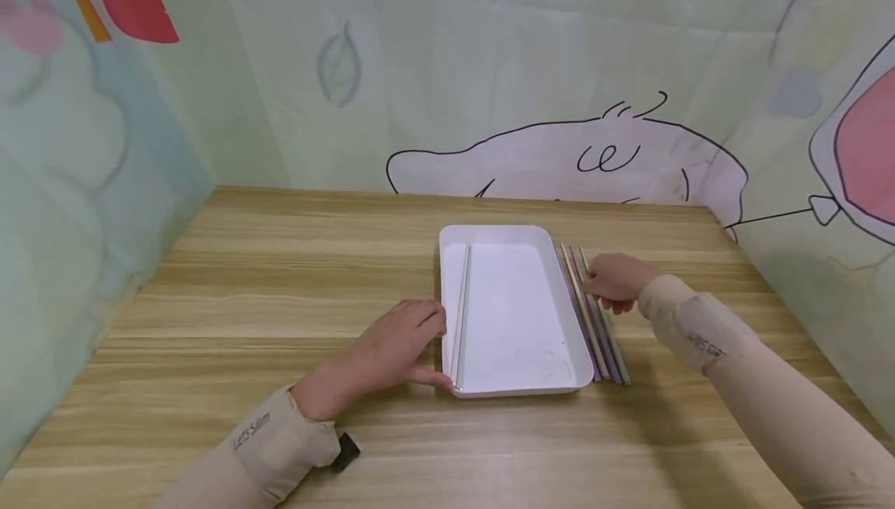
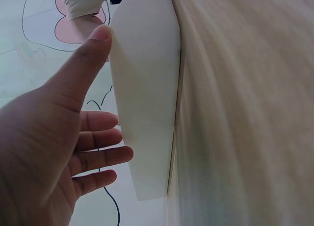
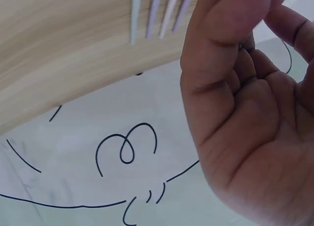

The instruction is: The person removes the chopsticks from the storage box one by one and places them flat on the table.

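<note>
A white rectangular tray (image 1: 517, 322) lies on the wooden table, holding a pinkish thin stick (image 1: 461, 318) and a pale green one side by side along its left part. My left hand (image 1: 395, 342) is at the tray's left side, fingers loosely spread, thumb at the near left corner; the left wrist view shows the palm facing the tray's outer wall (image 2: 147, 88). Several thin sticks lie right of the tray: purple, a cream stick (image 1: 593, 338), and a green stick (image 1: 618, 355) outermost. Over these bends my right hand (image 1: 618, 280), fingers loosely curved; its fingertips are partly hidden.
The wooden table (image 1: 280, 260) is bounded by printed cloth walls (image 1: 280, 105) at the back and both sides. A small black object (image 1: 346, 453) sits at the left sleeve's cuff.
</note>
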Available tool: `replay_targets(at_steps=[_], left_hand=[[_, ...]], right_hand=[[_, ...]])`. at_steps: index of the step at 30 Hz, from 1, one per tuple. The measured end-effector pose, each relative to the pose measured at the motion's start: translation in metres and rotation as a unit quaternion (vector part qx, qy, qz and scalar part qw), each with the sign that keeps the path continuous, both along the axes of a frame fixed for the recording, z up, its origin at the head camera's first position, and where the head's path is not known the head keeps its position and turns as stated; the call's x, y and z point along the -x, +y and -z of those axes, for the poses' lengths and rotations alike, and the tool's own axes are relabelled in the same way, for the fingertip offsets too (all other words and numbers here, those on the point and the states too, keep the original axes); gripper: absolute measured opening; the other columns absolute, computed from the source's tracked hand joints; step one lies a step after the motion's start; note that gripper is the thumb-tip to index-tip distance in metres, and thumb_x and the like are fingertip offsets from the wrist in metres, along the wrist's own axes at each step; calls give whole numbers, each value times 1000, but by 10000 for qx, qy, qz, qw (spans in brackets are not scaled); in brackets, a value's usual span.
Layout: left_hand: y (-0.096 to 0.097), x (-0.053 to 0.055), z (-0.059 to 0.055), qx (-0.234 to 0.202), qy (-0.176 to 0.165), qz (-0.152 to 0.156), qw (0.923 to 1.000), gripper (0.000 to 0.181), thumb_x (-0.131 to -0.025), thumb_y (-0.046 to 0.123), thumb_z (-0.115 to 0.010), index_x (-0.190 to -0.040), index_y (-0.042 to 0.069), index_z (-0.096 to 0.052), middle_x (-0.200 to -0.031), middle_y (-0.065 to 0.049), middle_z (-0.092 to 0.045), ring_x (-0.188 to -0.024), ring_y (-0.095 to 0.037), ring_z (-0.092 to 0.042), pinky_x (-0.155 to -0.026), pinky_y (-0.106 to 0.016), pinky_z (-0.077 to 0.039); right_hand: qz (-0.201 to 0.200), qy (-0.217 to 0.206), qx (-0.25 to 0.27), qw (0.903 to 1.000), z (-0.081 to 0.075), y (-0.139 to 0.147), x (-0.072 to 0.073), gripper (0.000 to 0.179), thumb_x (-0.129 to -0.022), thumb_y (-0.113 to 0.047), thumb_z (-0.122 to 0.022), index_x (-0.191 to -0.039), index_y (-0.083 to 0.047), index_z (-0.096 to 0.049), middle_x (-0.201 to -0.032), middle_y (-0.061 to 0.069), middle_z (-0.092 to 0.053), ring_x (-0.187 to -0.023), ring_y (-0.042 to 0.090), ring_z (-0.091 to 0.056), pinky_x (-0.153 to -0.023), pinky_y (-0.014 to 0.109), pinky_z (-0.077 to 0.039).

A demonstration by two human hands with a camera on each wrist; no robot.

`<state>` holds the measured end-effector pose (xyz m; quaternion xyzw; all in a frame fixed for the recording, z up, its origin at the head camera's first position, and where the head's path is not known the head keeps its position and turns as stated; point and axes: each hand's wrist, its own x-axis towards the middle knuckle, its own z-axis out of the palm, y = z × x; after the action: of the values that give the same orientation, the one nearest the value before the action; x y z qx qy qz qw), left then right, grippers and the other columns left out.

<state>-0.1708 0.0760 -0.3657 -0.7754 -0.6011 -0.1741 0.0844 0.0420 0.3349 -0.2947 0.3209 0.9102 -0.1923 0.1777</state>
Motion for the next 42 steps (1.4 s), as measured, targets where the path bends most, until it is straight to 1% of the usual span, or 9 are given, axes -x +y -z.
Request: replay_targets(at_steps=[5, 9, 13, 17, 22, 30, 37, 42], left_hand=[[-1, 0, 1, -33, -26, 26, 10000, 62, -61, 60, -67, -90, 9, -51, -95, 0, -51, -93, -16, -50, -96, -33, -43], [-2, 0, 1, -49, -29, 32, 10000, 61, -61, 60, -67, -90, 9, -51, -94, 0, -51, -93, -15, -50, -96, -33, -43], [-2, 0, 1, -45, -36, 40, 10000, 60, -62, 60, -68, -89, 9, -51, -95, 0, -51, -94, -16, -51, -96, -33, -43], [-2, -1, 1, 54, -57, 1, 10000, 60, -62, 59, -67, -90, 9, -50, -96, 0, -51, -93, -15, -50, -96, -33, -42], [-2, -1, 2, 103, -14, -38, 9999, 60, -63, 60, -67, -90, 9, -50, -96, 0, -51, -94, -15, -50, -96, -33, -42], [-2, 0, 1, -19, 64, -22, 10000, 60, -63, 60, -67, -91, 9, -51, -97, -1, -52, -94, -16, -50, -96, -33, -42], [-1, 0, 1, 54, -29, -66, 10000, 61, -63, 60, -67, -93, 10, -51, -98, 0, -52, -95, -16, -50, -95, -33, -42], [-1, 0, 1, 58, -61, -65, 9999, 61, -63, 60, -67, -92, 9, -51, -96, 0, -51, -94, -16, -50, -95, -32, -42]], right_hand=[[-108, 21, -6, 9999, -2, -8, 10, 30, -90, -21, -43, -68, -5, -54, -52, -2, -49, -45, 9, -48, -42, 19, -41], [-181, 37, 27, 9998, -4, -16, 20, 29, -90, -21, -43, -70, -4, -54, -51, -2, -48, -43, 9, -45, -43, 19, -40], [-213, 7, 2, 9998, -4, -24, 29, 27, -88, -20, -43, -74, -1, -56, -52, -2, -49, -43, 8, -45, -43, 18, -40], [-264, -39, -53, 9996, -1, -32, 38, 27, -88, -22, -45, -79, 0, -58, -55, -1, -50, -43, 9, -47, -42, 18, -41], [-334, -105, -40, 9994, 0, -46, 50, 27, -88, -24, -47, -81, -1, -60, -57, 0, -52, -44, 10, -47, -41, 18, -41], [-580, -162, -192, 9980, 4, -61, 66, 26, -87, -23, -47, -76, -4, -60, -56, 0, -54, -44, 9, -49, -39, 17, -39], [-512, -213, -88, 9984, 11, -71, 77, 25, -88, -25, -48, -75, -6, -60, -55, -1, -52, -44, 10, -48, -40, 18, -39], [-494, -299, -141, 9982, 15, -77, 84, 26, -88, -26, -49, -75, -6, -61, -56, -1, -53, -45, 10, -48, -40, 19, -38]])
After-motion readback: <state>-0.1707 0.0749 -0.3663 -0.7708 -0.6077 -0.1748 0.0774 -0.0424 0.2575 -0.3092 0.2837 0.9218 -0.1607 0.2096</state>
